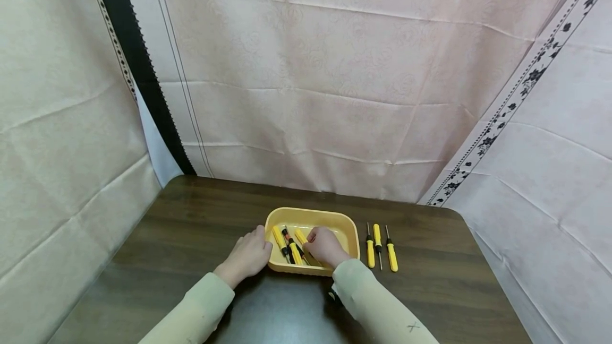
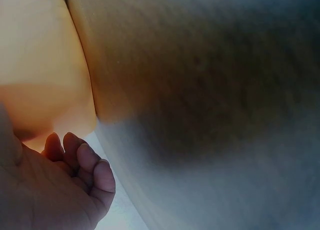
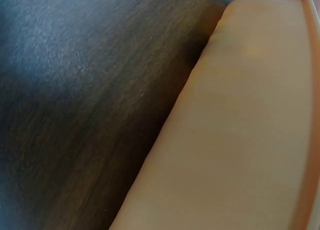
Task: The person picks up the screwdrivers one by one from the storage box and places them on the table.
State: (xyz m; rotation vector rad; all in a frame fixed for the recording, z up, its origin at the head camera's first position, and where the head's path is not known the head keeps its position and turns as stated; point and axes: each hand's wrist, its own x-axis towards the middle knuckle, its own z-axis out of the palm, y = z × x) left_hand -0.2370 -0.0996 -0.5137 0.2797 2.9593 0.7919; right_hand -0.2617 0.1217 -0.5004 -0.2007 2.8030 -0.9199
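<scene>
A yellow plastic tray (image 1: 344,220) stands on the table and holds several screwdrivers with yellow and black handles. My left hand (image 1: 249,254) grips the tray's left end, thumb at the rim; in the left wrist view its curled fingers (image 2: 87,160) lie by the tray's outer wall (image 2: 45,64). Over the front rim, my right hand (image 1: 326,247) reaches into the tray and pinches a yellow-handled screwdriver (image 1: 300,236), partly hidden by the fingers. To its left lie another screwdriver (image 1: 279,239) and one more (image 1: 294,252). The right wrist view shows only the tray's outside wall (image 3: 240,115), not the fingers.
Right of the tray, three screwdrivers lie side by side: a left one (image 1: 370,254), a middle one (image 1: 377,235) turned the other way, and a right one (image 1: 392,256). The dark wooden table (image 1: 430,291) ends at hanging cloth (image 1: 306,94) behind and on both sides.
</scene>
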